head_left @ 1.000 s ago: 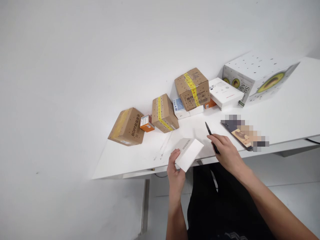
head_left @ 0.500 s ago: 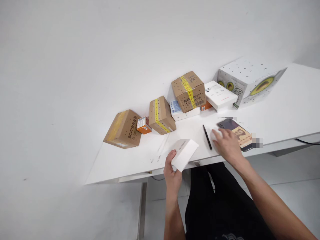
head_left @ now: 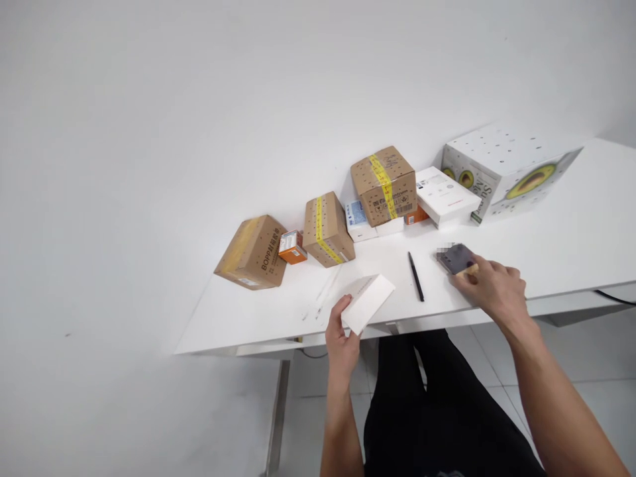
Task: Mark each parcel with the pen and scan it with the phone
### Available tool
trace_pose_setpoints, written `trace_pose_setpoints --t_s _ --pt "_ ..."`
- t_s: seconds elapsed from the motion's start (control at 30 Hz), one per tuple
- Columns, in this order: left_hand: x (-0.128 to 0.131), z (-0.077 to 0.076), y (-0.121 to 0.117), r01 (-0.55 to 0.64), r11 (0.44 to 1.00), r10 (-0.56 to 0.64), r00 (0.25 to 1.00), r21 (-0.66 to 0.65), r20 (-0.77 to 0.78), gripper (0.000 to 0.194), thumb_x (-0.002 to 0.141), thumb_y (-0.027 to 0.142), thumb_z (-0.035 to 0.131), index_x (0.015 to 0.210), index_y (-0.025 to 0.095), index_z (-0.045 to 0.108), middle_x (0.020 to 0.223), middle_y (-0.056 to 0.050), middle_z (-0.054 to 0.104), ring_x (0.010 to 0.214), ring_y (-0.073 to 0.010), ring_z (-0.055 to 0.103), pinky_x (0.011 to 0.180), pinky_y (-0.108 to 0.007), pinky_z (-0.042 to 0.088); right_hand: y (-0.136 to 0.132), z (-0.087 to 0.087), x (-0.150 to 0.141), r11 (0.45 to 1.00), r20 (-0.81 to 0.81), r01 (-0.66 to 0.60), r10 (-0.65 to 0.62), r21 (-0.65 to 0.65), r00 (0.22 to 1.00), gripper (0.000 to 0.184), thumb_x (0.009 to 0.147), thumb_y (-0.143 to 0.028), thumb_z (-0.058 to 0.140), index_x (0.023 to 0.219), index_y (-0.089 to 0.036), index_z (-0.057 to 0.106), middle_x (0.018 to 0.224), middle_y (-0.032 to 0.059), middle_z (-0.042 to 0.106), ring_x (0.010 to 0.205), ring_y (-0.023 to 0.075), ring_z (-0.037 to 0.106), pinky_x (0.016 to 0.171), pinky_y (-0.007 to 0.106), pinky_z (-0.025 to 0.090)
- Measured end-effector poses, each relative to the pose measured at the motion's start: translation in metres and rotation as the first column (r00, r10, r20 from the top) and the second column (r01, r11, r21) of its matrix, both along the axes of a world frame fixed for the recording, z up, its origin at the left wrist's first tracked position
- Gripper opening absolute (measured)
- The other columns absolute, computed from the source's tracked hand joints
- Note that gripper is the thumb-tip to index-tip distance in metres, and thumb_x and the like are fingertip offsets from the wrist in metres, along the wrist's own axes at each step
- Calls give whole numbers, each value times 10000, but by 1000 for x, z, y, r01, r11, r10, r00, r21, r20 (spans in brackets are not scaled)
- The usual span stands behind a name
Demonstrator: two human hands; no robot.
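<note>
My left hand (head_left: 342, 334) is closed around the near left end of a small white box (head_left: 368, 305), held tilted above the table's front edge. Faint grey print shows on its upper face. Further right, my right hand (head_left: 494, 288) curls over a dark smartphone (head_left: 454, 257) on the table, thumb and fingers gripping its sides. The palm hides most of the phone; its camera end sticks out past the fingers. Between the two hands a black pen (head_left: 416, 276) lies on the white table (head_left: 397, 248), touched by neither.
Along the wall stand taped cardboard boxes (head_left: 328, 228), a small orange box (head_left: 293, 247) and a flat white box (head_left: 450, 195). Another carton (head_left: 383, 185) rests on a blue-and-white box (head_left: 358, 222). A large avocado-print box (head_left: 511, 172) is at the right. A black cable (head_left: 613, 298) crosses the front edge.
My right hand has moved right from beside the phone onto it, and its fingers have closed around it. The left hand still holds the white box, turned slightly.
</note>
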State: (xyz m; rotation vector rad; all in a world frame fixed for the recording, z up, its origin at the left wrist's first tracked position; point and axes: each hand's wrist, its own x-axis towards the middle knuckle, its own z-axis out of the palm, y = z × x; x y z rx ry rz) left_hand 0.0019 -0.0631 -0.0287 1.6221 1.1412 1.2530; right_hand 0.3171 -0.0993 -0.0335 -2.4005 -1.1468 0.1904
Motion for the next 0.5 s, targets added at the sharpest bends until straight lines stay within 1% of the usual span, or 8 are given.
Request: trace_pose_setpoints --t_s 0.07,0.1,0.13,0.2,0.3,0.33,0.4,0.5 --pt "-1 0 2 7 1000 -7 1000 -15 17 455 803 297 669 1241 254 551 1308 -81 570 1220 -242 531 1035 -411 424 -8 8 -5 992 -263 60 -30 108 964 660 685 -540 638 1246 -196 580 1070 139 661 1019 357 568 844 510 452" --pt "-2 0 3 6 1000 -6 1000 -20 24 455 802 301 670 1239 251 551 1301 -83 575 1216 -242 533 1036 -412 423 -12 13 -8 978 -431 116 -32 171 902 653 670 -537 657 1232 -211 588 1049 115 672 985 324 598 841 478 473" --pt "-2 0 3 5 1000 -4 1000 -24 30 460 798 307 673 1238 247 552 1294 -84 580 1212 -244 536 1037 -414 421 -17 18 -12 956 -600 180 -5 232 800 630 672 -537 656 1212 -218 596 1045 100 678 953 294 622 832 448 494" --pt "-2 1 4 3 1000 -2 999 -24 37 479 783 328 687 1235 239 556 1288 -89 585 1212 -252 537 1038 -416 421 -24 29 -24 892 -847 310 135 330 513 585 730 -570 577 1195 -215 592 1100 107 674 937 269 647 817 427 520" --pt "0 2 5 -6 999 8 999 -33 39 485 773 343 695 1227 232 565 1291 -92 584 1221 -258 531 1034 -411 424 -35 42 -46 841 -914 361 392 403 107 642 845 -628 326 1290 -206 516 1266 158 607 1020 290 644 826 481 521" --pt "1 3 4 -7 999 9 999 -42 38 480 778 340 691 1228 234 565 1294 -92 581 1223 -256 530 1031 -408 427 -39 46 -55 848 -900 329 435 415 14 676 865 -641 249 1331 -210 483 1317 166 573 1049 297 636 830 498 516" --pt "2 6 3 -5 998 7 1000 -59 31 474 789 336 683 1236 236 559 1302 -94 577 1220 -254 533 1025 -406 433 -47 51 -73 880 -884 219 453 422 -115 747 871 -667 130 1369 -213 450 1354 178 543 1044 301 642 816 510 514" --pt "3 11 2 -17 998 17 1000 -56 10 464 788 354 684 1221 231 569 1294 -95 587 1209 -253 546 1024 -409 435 -58 58 -103 910 -851 30 399 414 -341 838 839 -722 71 1301 -190 525 1266 188 605 904 283 677 738 473 526"
